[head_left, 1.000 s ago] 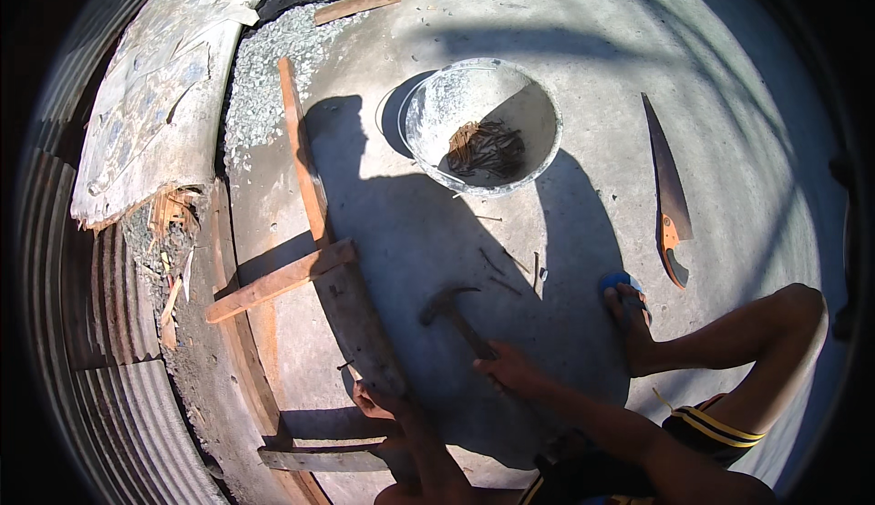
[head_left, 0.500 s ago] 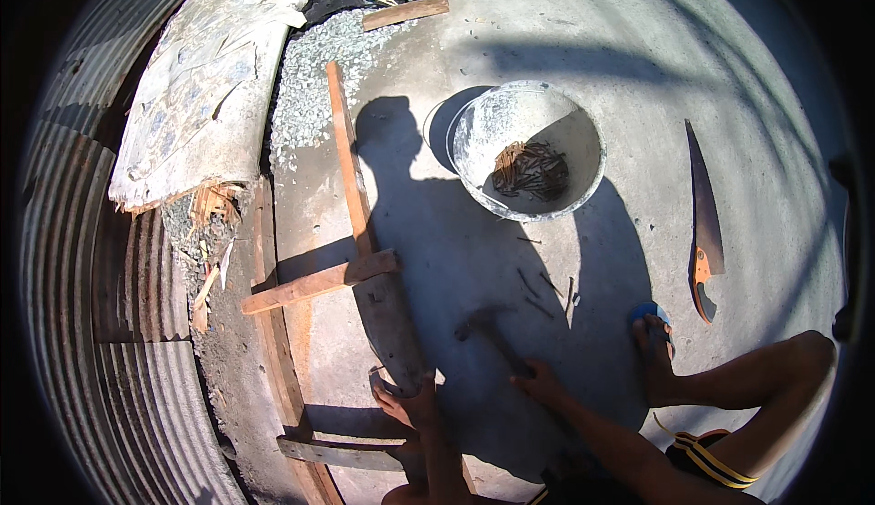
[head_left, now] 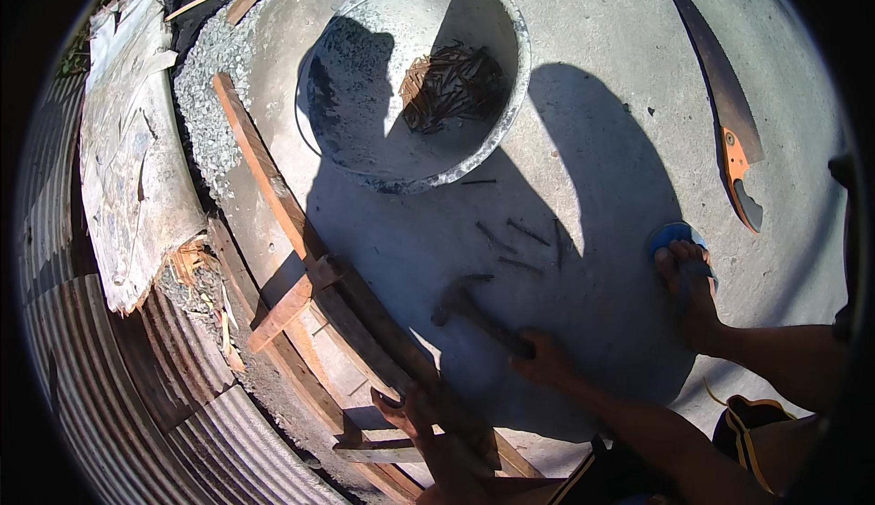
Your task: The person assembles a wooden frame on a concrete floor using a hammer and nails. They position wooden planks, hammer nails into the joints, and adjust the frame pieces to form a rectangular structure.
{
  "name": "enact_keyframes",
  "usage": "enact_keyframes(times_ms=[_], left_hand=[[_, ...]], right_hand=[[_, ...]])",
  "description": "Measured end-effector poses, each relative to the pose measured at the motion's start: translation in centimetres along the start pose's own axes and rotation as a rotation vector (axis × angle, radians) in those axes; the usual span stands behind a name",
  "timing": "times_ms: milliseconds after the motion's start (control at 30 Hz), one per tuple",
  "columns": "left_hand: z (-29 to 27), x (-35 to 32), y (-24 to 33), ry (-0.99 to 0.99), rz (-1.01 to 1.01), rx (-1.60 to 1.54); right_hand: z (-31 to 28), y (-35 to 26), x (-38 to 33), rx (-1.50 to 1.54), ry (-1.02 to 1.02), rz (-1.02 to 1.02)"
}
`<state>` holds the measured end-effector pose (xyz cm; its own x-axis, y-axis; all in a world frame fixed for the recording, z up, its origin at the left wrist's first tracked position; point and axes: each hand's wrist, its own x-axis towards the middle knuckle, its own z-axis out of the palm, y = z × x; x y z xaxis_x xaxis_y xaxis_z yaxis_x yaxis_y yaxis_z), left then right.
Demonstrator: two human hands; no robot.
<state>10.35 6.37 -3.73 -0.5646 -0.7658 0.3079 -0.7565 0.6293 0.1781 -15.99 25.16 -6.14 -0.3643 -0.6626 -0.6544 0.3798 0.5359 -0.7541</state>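
Here, wooden frame [head_left: 374,323]: on the concrete floor [head_left: 611,13], left of centre.
Bucket [head_left: 351,86]: brown nails [head_left: 456,90] heaped inside.
Saw [head_left: 723,95]: flat, far right.
Hammer [head_left: 492,325]: head toward the frame.
Right hand [head_left: 544,359]: fingers closed round the hammer's handle.
Left hand [head_left: 415,414]: at the frame, fingers bent; whether pinching anything, cannot tell.
Loose nails [head_left: 520,266]: between bucket and hammer.

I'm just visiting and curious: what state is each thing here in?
Hammer: gripped in the right hand
Left hand: at the wooden frame, grip unclear
Wooden frame: partly shaded
Bucket: open, nails inside
Loose nails: lying on concrete
Saw: lying on concrete, unheld
Blue sandal: worn
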Motion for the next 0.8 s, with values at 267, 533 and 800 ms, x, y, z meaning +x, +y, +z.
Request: enact_keyframes(times_ms=[267,533,800], left_hand=[[-0.1,2.2,5.4,-0.189,-0.784,0.106],[-1.7,3.1,5.5,-0.228,-0.855,0.151],[-3.9,2.7,5.3,-0.036,-0.899,-0.146]], right_hand=[[0.3,0.3,0.1,0.056,-0.044,-0.017],[-1.9,-6.1,-0.1,-0.052,-0.348,0.139],[2.2,-21.7,-10.8,-0.606,-0.002,-0.855]])
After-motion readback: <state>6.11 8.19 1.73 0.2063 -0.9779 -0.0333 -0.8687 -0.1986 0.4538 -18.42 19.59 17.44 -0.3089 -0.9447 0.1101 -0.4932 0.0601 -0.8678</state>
